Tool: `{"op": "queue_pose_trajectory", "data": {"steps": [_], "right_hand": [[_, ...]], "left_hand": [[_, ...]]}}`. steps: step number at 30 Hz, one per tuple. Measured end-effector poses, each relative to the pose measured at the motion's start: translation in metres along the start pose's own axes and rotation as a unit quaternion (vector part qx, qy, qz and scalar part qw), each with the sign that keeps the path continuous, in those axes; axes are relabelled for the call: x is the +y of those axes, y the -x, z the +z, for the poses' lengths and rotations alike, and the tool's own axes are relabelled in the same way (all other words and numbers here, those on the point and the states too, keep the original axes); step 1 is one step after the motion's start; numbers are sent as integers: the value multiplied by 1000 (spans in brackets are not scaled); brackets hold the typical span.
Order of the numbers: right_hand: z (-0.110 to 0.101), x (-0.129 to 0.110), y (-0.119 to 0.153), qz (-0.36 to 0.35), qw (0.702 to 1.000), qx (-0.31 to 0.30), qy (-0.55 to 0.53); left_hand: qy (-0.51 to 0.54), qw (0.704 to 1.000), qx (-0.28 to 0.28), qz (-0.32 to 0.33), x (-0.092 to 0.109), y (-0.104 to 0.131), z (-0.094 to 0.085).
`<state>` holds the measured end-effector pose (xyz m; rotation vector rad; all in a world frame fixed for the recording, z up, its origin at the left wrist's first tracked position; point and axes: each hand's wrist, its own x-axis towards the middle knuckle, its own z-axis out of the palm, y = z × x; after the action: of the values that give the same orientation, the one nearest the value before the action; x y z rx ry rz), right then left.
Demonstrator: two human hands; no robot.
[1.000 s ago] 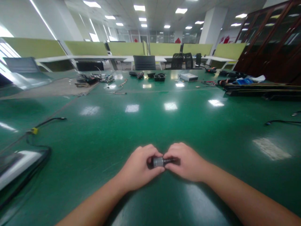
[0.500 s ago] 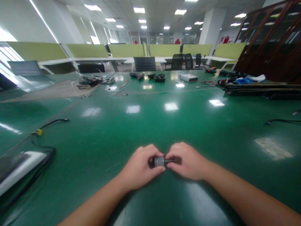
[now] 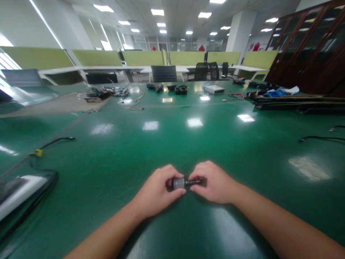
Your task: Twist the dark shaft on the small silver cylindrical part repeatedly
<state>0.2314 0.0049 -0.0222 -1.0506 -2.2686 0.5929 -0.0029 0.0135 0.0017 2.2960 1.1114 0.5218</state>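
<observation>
Low in the middle of the head view, just above the green tabletop, is a small grey cylindrical part (image 3: pixel 179 183) with a thin dark ribbed shaft (image 3: pixel 192 182) pointing right. My left hand (image 3: pixel 161 187) is closed around the grey body, thumb on the near side and fingers on the far side. The body's left end is dark and partly hidden in that hand. My right hand (image 3: pixel 214 182) pinches the shaft between thumb and fingers, covering its far end. A narrow gap lies between the two sets of fingertips. What kind of part it is, I cannot make out.
A black cable (image 3: pixel 55 142) with a yellow tag and a white-edged device (image 3: pixel 25 190) lie at left. Electronics, tools and a silver box (image 3: pixel 214 89) line the table's far side. Long dark bars (image 3: pixel 299 102) lie at far right, with another cable (image 3: pixel 320 137) nearer.
The whole view has shifted slightly left. The gap between my fingertips has widened a little, baring more of the shaft. Both hands keep their grip.
</observation>
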Motion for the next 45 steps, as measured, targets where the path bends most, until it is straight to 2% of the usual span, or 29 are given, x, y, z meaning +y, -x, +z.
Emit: {"op": "queue_pose_trajectory", "data": {"steps": [23,35,39,45], "right_hand": [[-11,2,1,26,999,-6,19],[-27,19,3,24,999,-33,21],[-24,16,2,20,999,-31,16],[-2,-1,-4,-7,1000,-10,-10]], "left_hand": [[6,1000,10,-3,-4,1,1],[9,1000,6,-4,-2,1,1],[12,1000,7,-6,-1,1,1],[-6,1000,16,7,-2,0,3]]}}
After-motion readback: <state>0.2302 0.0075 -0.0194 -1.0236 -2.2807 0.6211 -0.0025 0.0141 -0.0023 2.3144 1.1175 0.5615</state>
